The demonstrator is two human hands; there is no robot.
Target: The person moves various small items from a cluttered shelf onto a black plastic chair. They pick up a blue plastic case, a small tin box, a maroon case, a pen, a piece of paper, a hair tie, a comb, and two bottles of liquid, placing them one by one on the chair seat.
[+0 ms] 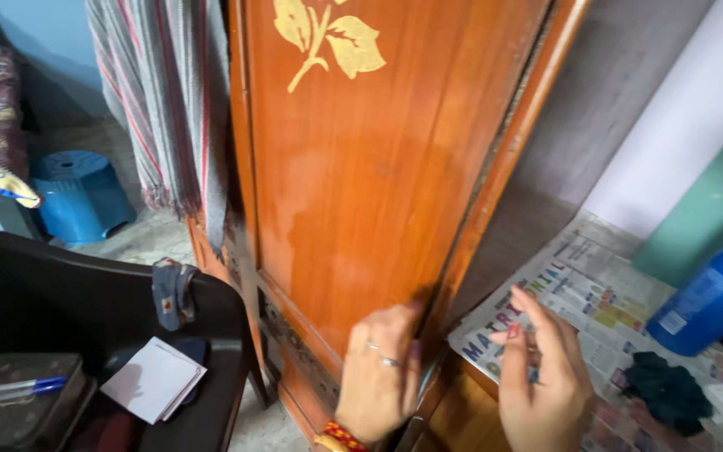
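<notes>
Both hands grip glossy orange-brown wardrobe door's edge.

Background items: a blue plastic stool on the floor, a striped cloth hanging beside it, a black chair carrying white paper, and a blue bottle near dark cloth.

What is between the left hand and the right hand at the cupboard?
In the head view, the door's edge and the newspaper-lined shelf's front corner lie between the left hand and the right hand.
</notes>
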